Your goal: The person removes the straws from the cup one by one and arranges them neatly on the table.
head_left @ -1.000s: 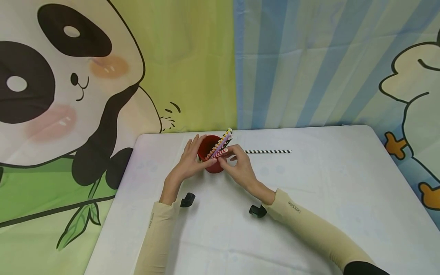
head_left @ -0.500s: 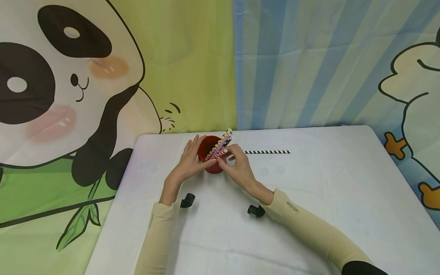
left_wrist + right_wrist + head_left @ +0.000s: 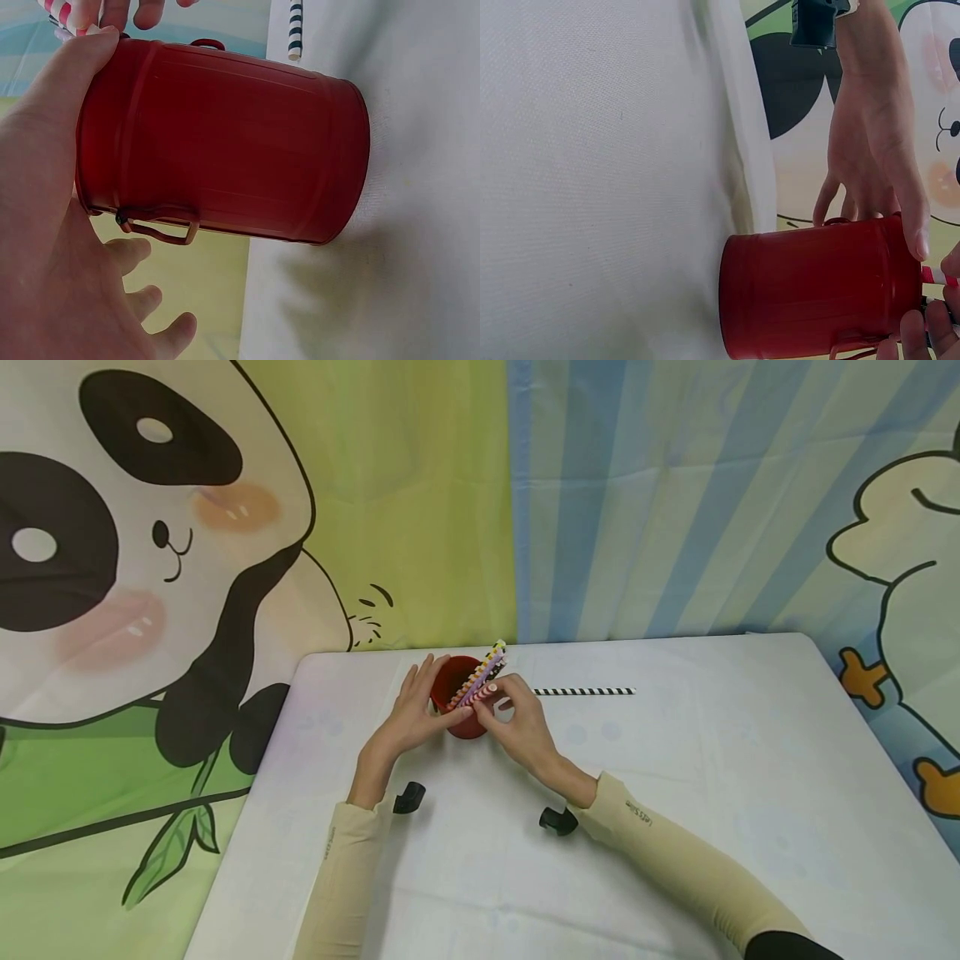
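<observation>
A red metal bucket [image 3: 467,727] with small side handles stands upright near the table's back edge. Several patterned paper straws [image 3: 480,675] lean out of it toward the right. My left hand [image 3: 411,717] holds the bucket by its rim, with the thumb along the near side, as the left wrist view also shows. At the right of the rim, my right hand [image 3: 522,727] pinches a red-and-white striped straw [image 3: 934,275] between thumb and fingers. Its lower end is hidden by the bucket wall. A black-and-white striped straw [image 3: 587,692] lies on the table behind the right hand.
The white-covered table [image 3: 675,852] extends to the right and toward the front. Behind it hangs a printed curtain [image 3: 435,510] with cartoon animals. A small black wrist device [image 3: 409,797] sits by the left wrist and another black device [image 3: 558,821] by the right.
The right forearm has shifted very slightly to the left. Both hands, the bucket and the straws otherwise look the same.
</observation>
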A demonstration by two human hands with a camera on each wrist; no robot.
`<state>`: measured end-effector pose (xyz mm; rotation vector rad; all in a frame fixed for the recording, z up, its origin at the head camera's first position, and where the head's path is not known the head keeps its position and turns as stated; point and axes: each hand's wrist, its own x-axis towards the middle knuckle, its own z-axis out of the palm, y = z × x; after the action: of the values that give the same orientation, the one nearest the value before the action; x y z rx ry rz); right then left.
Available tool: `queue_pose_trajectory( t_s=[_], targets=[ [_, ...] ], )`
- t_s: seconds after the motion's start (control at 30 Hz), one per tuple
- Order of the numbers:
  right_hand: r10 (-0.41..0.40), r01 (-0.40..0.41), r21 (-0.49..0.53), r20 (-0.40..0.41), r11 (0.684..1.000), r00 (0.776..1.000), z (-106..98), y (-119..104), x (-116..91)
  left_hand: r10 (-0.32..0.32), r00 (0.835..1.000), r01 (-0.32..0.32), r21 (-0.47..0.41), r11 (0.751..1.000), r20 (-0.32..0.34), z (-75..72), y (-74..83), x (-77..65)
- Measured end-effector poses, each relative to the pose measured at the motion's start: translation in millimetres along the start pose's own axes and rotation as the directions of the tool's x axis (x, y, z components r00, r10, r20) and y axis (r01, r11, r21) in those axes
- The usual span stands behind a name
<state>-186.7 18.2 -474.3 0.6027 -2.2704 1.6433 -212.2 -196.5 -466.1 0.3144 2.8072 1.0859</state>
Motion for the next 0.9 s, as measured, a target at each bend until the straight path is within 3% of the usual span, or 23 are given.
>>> queue_pose_trajectory(
  t_s=[0.53, 0.9],
  targets=[
    [0.016, -0.013, 0.057, -0.058, 0.998, 0.998, -9, -12, 3, -0.022, 1.0, 0.022, -0.007, 1.0, 0.01, 0.4, -0.2, -0.6],
    [-0.006, 0.012, 0.083, -0.076, 0.996, 0.997, -26, -54, 3, -0.025, 1.0, 0.025, -0.016, 1.0, 0.009, 0.2, -0.2, -0.8]
  ],
)
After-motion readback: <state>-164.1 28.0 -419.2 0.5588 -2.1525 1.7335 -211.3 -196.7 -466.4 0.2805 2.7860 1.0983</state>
